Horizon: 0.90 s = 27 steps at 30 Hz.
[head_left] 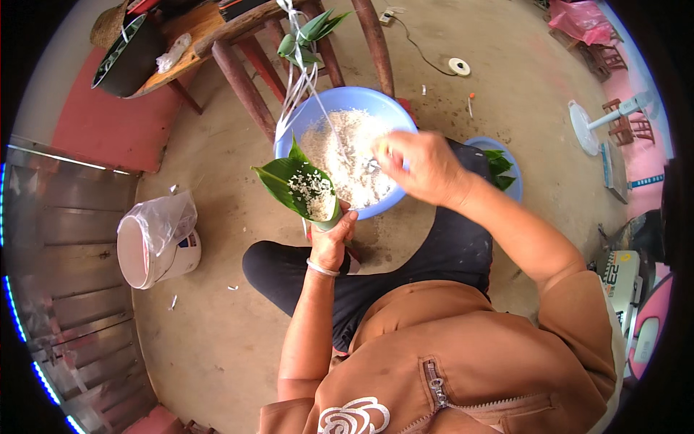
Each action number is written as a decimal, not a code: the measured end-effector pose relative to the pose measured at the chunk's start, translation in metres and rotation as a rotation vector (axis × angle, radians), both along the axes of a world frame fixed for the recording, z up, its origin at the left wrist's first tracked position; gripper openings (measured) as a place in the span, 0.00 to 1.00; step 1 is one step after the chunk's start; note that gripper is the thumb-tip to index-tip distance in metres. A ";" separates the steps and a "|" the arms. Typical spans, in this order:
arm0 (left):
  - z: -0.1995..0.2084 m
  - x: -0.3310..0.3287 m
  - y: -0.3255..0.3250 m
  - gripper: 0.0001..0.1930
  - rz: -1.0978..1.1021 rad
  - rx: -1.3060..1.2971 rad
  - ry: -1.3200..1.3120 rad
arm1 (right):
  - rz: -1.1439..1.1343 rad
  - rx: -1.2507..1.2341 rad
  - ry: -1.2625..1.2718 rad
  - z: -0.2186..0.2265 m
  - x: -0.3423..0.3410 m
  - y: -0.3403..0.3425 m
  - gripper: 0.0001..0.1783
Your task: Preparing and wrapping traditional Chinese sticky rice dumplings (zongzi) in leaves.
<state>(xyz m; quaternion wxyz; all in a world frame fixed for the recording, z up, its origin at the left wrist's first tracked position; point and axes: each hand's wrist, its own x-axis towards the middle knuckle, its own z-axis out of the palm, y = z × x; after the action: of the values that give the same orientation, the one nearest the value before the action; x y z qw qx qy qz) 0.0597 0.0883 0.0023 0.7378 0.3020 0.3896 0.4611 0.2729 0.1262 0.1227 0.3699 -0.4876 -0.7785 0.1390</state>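
Observation:
My left hand is wrapped round the lower end of a green leaf cone, its mouth tilted up and white rice lying inside. Just beyond it is a blue basin holding more rice. Over the basin's right side, my right hand is curled closed and its fingertips are blurred. A small shiny bit shows in the rice below those fingers; whether they hold it I cannot make out. White strings hang from a wooden stool, with green leaf-wrapped bundles tied on, and trail down into the basin.
The wooden stool stands behind the basin. To my right a second blue basin holds green leaves. A white bucket with a plastic bag stands at left. A dark pot sits on a wooden table. A cord crosses the floor.

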 end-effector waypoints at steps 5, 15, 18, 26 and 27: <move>0.006 0.003 -0.001 0.12 0.036 0.015 -0.038 | 0.284 -0.122 -0.439 -0.085 0.021 -0.035 0.14; 0.015 0.020 -0.015 0.13 -0.054 0.045 -0.002 | 0.041 -0.222 0.153 -0.020 -0.016 -0.008 0.13; 0.020 0.027 -0.021 0.13 -0.096 0.028 -0.044 | 0.004 -0.359 0.344 -0.014 -0.028 0.008 0.16; 0.024 0.028 -0.029 0.14 -0.147 0.014 0.029 | 0.087 -0.561 0.455 -0.020 -0.032 0.018 0.14; 0.024 0.027 -0.029 0.14 -0.145 0.011 0.026 | 0.102 -0.569 0.463 -0.024 -0.031 0.020 0.12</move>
<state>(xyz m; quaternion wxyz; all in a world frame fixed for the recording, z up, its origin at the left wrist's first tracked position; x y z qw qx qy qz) 0.0871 0.0589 0.0263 0.7625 0.3393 0.3739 0.4045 0.2421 0.1458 0.0987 0.3783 -0.4871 -0.6278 0.4748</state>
